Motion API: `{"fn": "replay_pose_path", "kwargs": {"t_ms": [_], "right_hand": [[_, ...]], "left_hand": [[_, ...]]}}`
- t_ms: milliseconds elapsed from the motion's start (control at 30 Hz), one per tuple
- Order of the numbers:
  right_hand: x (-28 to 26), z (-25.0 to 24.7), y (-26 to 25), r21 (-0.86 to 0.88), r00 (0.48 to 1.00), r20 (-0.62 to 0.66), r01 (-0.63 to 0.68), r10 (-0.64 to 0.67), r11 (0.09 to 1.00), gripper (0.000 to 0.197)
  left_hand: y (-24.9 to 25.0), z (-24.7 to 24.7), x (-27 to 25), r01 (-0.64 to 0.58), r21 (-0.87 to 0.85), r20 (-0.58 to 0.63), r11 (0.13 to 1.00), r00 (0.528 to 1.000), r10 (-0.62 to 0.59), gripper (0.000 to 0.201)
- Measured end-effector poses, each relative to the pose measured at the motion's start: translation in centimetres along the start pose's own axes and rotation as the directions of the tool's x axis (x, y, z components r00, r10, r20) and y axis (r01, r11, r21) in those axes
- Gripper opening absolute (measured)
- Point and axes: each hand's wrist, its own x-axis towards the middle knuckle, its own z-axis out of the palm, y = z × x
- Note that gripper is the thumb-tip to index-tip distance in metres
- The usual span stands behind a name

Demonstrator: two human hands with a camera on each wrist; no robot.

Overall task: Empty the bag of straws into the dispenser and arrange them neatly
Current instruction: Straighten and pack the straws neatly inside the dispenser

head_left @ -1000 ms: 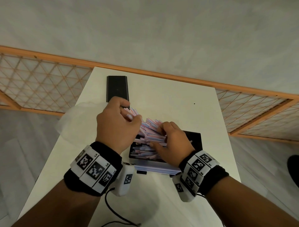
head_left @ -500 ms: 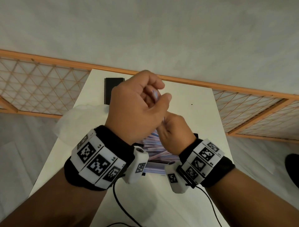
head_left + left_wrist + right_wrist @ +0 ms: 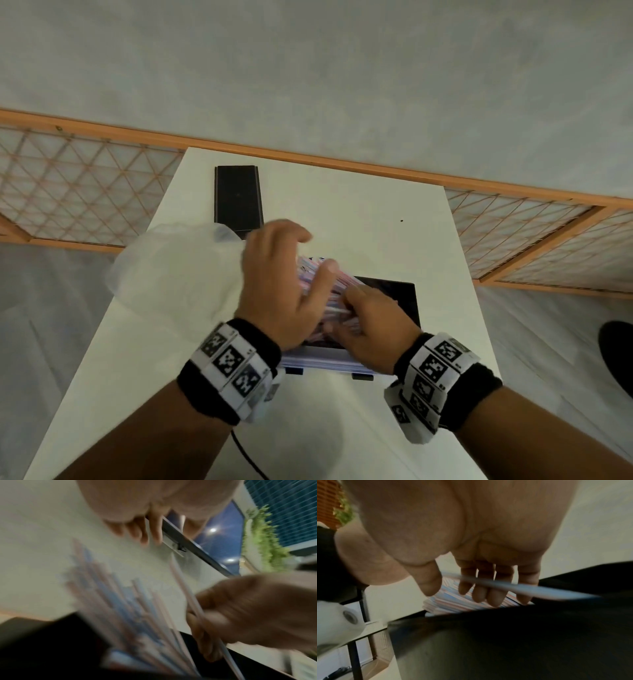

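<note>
Both hands over the black dispenser [image 3: 404, 294] on the white worktop [image 3: 342, 212]. The straws [image 3: 337, 286] sit heaped in it, pink and blue, fanning up out of the top. Left hand [image 3: 284, 291] hovers above the pile, fingers loosely spread, grip holding nothing. Right hand [image 3: 373, 329] pinches one straw [image 3: 518, 588] over the heap. The clear bag [image 3: 178, 270] lies on the worktop to the left.

Straws in the dispenser
Pink and blue straws [image 3: 337, 287] are lying fanned and untidy in the black dispenser [image 3: 394, 291], the clear bag [image 3: 178, 270] sitting crumpled beside it
</note>
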Motion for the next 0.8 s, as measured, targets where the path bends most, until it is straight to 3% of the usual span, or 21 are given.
{"fn": "replay_pose_path", "kwargs": {"t_ms": [67, 133, 167, 233, 267, 300, 333, 367, 433, 567, 633, 733, 800], "right_hand": [[-0.8, 0.0, 1.2, -0.077, 0.999, -0.017, -0.048, 0.047, 0.996, 0.054], [-1.5, 0.0, 2.0, -0.137, 0.997, -0.037, -0.078, 0.074, 0.987, 0.074], [-1.7, 0.2, 2.4, -0.163, 0.995, -0.022, -0.097, 0.094, 0.982, 0.082], [-1.8, 0.5, 2.6, -0.204, 0.990, 0.052, -0.121, 0.134, 0.971, 0.097], [-1.9, 0.8, 2.5, -0.218, 0.985, 0.095, -0.118, 0.142, 0.969, 0.099], [-1.9, 1.1, 2.3, -0.238, 0.983, 0.126, -0.102, 0.135, 0.966, 0.097], [-2.0, 1.3, 2.0, -0.268, 0.980, 0.152, -0.083, 0.127, 0.960, 0.092], [-2.0, 1.3, 1.8, -0.297, 0.978, 0.166, -0.069, 0.123, 0.952, 0.087], [-1.9, 1.2, 1.7, -0.326, 0.978, 0.153, -0.087, 0.143, 0.941, 0.083], [-1.1, 1.4, 1.6, -0.279, 0.959, 0.231, -0.099, 0.167, 0.955, 0.103], [-0.7, 1.2, 1.4, -0.311, 0.952, 0.249, -0.095, 0.178, 0.946, 0.105], [-0.2, 1.2, 1.5, -0.317, 0.936, 0.271, -0.132, 0.223, 0.939, 0.110], [0.0, 1.5, 1.5, -0.251, 0.916, 0.342, -0.127, 0.210, 0.960, 0.111]], "left_hand": [[-1.5, -0.8, -0.3, 0.064, -0.040, -0.203, 0.997, 0.977, -0.071, 0.050], [-2.4, -1.2, -0.5, 0.261, -0.183, -0.263, 0.948, 0.916, -0.303, 0.057], [-2.3, -1.0, -0.6, 0.395, -0.298, -0.240, 0.869, 0.850, -0.469, 0.057], [-2.9, 0.1, -0.9, 0.602, -0.559, -0.093, 0.570, 0.638, -0.765, 0.055], [-3.0, 0.6, -1.0, 0.652, -0.646, 0.008, 0.397, 0.526, -0.851, 0.060], [-3.4, 1.2, -1.3, 0.683, -0.679, 0.102, 0.270, 0.452, -0.886, 0.070], [-3.7, 1.9, -1.7, 0.710, -0.674, 0.169, 0.207, 0.420, -0.891, 0.082], [-3.7, 2.2, -2.1, 0.733, -0.649, 0.201, 0.204, 0.424, -0.883, 0.090], [-3.4, 2.7, -2.4, 0.769, -0.573, 0.216, 0.284, 0.476, -0.853, 0.097], [-3.1, 2.7, -2.3, 0.810, -0.464, 0.247, 0.358, 0.506, -0.826, 0.109], [-2.9, 2.7, -2.3, 0.821, -0.422, 0.253, 0.385, 0.514, -0.819, 0.100], [-2.6, 2.7, -2.5, 0.806, -0.392, 0.206, 0.444, 0.547, -0.812, 0.069], [-2.6, 2.8, -2.6, 0.801, -0.384, 0.206, 0.459, 0.559, -0.803, 0.071]]}}
